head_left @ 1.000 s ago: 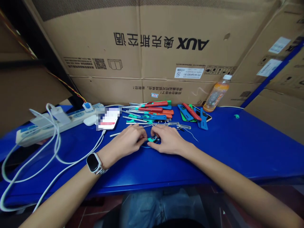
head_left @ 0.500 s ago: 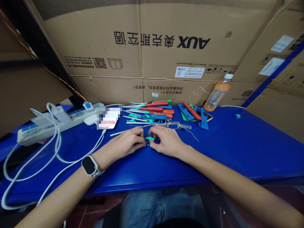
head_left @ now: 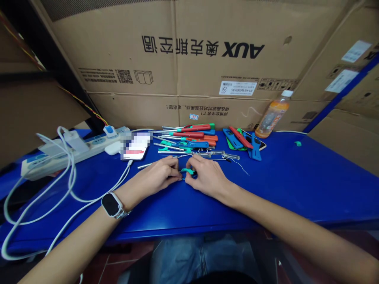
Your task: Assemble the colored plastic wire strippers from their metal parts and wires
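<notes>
Both my hands meet at the middle of the blue table. My left hand (head_left: pixel 161 173), with a watch on its wrist, is closed, its fingertips pinching the end of a blue lighter handle that is mostly hidden. My right hand (head_left: pixel 209 175) has thumb and fingers closed round a small green lighter trigger (head_left: pixel 188 170) at the same handle. Just behind the hands lie clear fuel tanks (head_left: pixel 217 153) with thin white wires and a metal lighter tube (head_left: pixel 145 166). Beyond them is a pile of long lighters (head_left: pixel 191 135) with red, blue and orange handles.
Loose handle shells (head_left: pixel 241 138) lie over a phone at the back right, near an orange drink bottle (head_left: pixel 274 114). A charging phone (head_left: pixel 139 146), a power strip (head_left: pixel 97 144) and loose white cables are on the left. A large cardboard box (head_left: pixel 198 86) stands behind.
The green trigger has shifted slightly and shows a little more between my right fingertips. My hands stay in nearly the same place; the camera view has moved slightly.
</notes>
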The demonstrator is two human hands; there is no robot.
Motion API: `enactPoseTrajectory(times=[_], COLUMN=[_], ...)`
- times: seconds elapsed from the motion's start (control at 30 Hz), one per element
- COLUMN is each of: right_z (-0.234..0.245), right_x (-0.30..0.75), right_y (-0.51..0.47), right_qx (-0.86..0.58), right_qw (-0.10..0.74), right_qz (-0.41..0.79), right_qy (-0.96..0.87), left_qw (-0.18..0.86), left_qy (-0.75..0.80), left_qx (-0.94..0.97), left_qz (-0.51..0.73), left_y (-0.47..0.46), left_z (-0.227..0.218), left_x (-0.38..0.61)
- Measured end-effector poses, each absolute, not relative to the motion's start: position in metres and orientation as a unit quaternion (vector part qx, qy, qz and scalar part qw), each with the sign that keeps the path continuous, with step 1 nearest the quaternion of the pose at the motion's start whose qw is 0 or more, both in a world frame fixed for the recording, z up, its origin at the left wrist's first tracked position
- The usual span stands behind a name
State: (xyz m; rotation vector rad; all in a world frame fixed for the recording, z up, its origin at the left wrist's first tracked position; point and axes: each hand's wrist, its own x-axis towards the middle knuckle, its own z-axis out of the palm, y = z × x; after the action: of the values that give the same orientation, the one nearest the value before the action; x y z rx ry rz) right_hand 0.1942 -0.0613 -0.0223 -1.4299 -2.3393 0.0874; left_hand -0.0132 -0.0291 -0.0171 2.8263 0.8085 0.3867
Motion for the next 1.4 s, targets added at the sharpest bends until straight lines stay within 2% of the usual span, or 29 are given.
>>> enactPoseTrajectory(times=[0.7,0.8,0.93,1.03,1.13,1.3,1.4], right_z=[-0.012,-0.014,-0.013,-0.005,0.005,0.004,-0.005], right_x=[0.202,0.206,0.214,0.22,0.225,0.227,0.228], right_y=[-0.056,-0.056,-0.043,-0.023,0.0,0.029,0.036], right_qx=[-0.491,-0.473,-0.45,-0.47,-0.51,-0.488,-0.488], right_qw=[0.15,0.177,0.253,0.28,0.236,0.138,0.133], right_qz=[0.076,0.101,0.152,0.137,0.07,0.003,-0.009], right_qy=[-0.855,-0.857,-0.843,-0.826,-0.824,-0.862,-0.863], left_qw=[0.101,0.113,0.14,0.164,0.152,0.069,0.049], left_qy=[0.274,0.279,0.284,0.3,0.316,0.354,0.364], left_qx=[0.945,0.943,0.935,0.917,0.907,0.91,0.903], left_qz=[0.144,0.144,0.163,0.204,0.235,0.204,0.223], left_y=[-0.028,-0.026,-0.028,-0.028,-0.019,0.008,0.015], left_z=[-0.018,-0.02,-0.016,-0.008,0.003,0.013,0.009], left_x=[-0.014,-0.014,-0.013,-0.013,-0.01,-0.001,0.001])
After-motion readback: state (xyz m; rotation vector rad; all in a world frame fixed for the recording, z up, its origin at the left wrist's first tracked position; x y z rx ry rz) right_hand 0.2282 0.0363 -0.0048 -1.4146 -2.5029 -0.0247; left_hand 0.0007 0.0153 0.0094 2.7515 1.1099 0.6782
